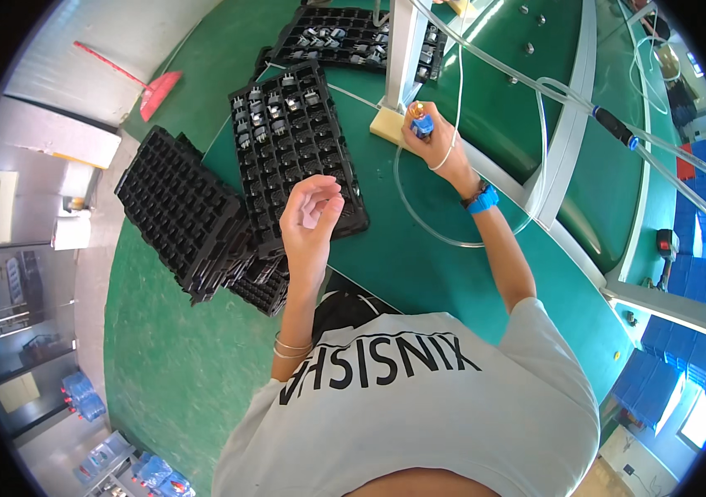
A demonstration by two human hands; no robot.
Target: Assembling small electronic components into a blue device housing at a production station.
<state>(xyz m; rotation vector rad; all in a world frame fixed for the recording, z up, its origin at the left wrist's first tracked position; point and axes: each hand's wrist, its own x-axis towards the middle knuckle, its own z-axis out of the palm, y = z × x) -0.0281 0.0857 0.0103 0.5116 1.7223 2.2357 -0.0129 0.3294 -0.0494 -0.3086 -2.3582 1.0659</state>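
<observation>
My left hand (311, 214) is raised over the near part of a black compartment tray (307, 161), its fingers loosely curled and the thumb apart from them. Nothing shows inside it. Small metal-and-black parts (278, 108) sit in the far pockets of that tray. My right hand (444, 153) is closed around a small blue tool with a brass-coloured tip (421, 124), beside a pale yellow block (390, 128) at the foot of a white post. A clear hose (419, 217) loops over the green table near this hand.
Stacked black trays (183, 203) stand left of the table. Another tray with metal parts (320, 37) lies at the far end. A white post (402, 54) rises from the table, and clear tubing (551, 91) hangs on the right. A red dustpan (158, 93) stands by the wall.
</observation>
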